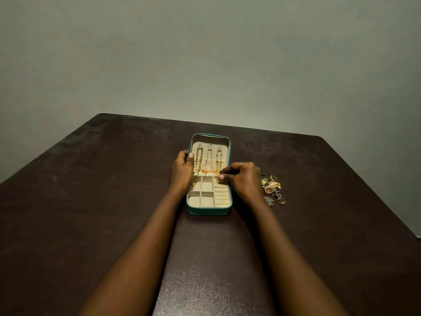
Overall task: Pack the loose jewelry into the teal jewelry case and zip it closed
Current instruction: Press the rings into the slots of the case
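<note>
Case [209, 210] sits open mid-table; left hand [182, 172] grips its lid edge, right hand [241, 179] pinches a necklace [210, 171] end. I'd tuck it gently. Loose pile [273, 189] waits just right.

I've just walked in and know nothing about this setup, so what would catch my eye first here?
First, the open teal jewelry case at the middle of the dark table, with gold chains hanging in its lid. The left hand steadies the case's left edge while the right hand pinches at a chain's lower end. To the right lies a small heap of loose jewelry, not yet packed.
</note>
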The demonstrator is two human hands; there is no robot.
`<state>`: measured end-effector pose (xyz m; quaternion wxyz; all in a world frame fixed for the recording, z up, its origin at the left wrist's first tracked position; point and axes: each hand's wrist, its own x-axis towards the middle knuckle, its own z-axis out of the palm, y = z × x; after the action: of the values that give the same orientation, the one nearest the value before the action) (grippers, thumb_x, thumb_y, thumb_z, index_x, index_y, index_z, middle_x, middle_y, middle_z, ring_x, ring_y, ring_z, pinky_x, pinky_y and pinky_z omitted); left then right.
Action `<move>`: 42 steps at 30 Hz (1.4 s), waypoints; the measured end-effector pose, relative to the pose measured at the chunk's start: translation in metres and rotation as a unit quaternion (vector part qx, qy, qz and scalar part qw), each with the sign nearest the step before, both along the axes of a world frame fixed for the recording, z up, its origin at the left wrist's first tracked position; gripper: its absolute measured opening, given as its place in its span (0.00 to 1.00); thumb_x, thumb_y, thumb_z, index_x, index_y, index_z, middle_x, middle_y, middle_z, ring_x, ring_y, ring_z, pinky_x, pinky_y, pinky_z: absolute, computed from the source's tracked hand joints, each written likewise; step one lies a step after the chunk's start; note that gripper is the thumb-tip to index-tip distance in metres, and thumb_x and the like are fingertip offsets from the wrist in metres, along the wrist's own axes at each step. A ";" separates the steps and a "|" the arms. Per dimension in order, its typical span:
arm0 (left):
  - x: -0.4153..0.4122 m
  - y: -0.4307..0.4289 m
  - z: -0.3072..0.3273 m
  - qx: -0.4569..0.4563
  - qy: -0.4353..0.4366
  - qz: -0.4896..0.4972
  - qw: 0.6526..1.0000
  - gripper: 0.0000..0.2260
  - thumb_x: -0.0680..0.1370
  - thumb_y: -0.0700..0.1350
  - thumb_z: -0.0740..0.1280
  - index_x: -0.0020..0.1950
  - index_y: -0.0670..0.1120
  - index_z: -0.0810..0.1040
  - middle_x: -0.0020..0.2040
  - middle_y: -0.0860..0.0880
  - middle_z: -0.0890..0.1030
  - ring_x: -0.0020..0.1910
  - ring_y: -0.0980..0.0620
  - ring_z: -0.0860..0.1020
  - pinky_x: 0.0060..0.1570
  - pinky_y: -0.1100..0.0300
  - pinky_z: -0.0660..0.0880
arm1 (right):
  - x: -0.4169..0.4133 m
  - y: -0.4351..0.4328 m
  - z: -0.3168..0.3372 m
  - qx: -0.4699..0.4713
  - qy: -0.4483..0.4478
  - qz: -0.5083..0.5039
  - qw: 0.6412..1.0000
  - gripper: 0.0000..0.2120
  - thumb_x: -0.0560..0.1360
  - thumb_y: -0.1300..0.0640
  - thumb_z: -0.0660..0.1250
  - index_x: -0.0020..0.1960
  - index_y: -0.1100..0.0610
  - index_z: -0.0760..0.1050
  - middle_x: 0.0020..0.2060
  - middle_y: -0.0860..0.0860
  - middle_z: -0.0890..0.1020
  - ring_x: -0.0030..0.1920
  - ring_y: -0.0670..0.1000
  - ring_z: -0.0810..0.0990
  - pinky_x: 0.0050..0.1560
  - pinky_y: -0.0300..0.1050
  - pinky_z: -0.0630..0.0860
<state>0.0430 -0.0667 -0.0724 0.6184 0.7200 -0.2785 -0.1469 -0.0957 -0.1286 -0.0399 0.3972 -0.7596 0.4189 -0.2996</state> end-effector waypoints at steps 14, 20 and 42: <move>0.003 -0.002 -0.002 -0.012 0.016 -0.012 1.000 0.12 0.82 0.48 0.54 0.58 0.46 0.73 0.52 0.46 0.80 0.52 0.47 0.79 0.53 0.48 0.77 | 0.000 0.002 0.002 -0.081 0.066 0.040 0.994 0.07 0.67 0.62 0.74 0.46 0.59 0.84 0.45 0.54 0.85 0.43 0.44 0.78 0.43 0.35 0.72; 0.002 -0.001 -0.002 -0.018 0.024 -0.016 0.999 0.12 0.82 0.48 0.55 0.59 0.46 0.73 0.51 0.48 0.80 0.52 0.48 0.79 0.54 0.48 0.77 | 0.001 0.004 -0.001 -0.058 0.036 0.020 0.997 0.07 0.66 0.63 0.75 0.45 0.59 0.84 0.44 0.53 0.85 0.40 0.42 0.78 0.32 0.28 0.69; 0.004 -0.002 -0.002 -0.023 0.025 -0.014 0.999 0.12 0.82 0.47 0.55 0.59 0.45 0.74 0.51 0.48 0.79 0.52 0.48 0.79 0.53 0.50 0.77 | -0.001 -0.006 -0.004 -0.034 0.008 0.006 0.999 0.05 0.71 0.64 0.70 0.46 0.62 0.83 0.50 0.55 0.80 0.52 0.53 0.78 0.56 0.52 0.76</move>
<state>0.0471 -0.0687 -0.0746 0.6395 0.6978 -0.2763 -0.1664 -0.0964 -0.1344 -0.0443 0.3699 -0.7775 0.4069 -0.3053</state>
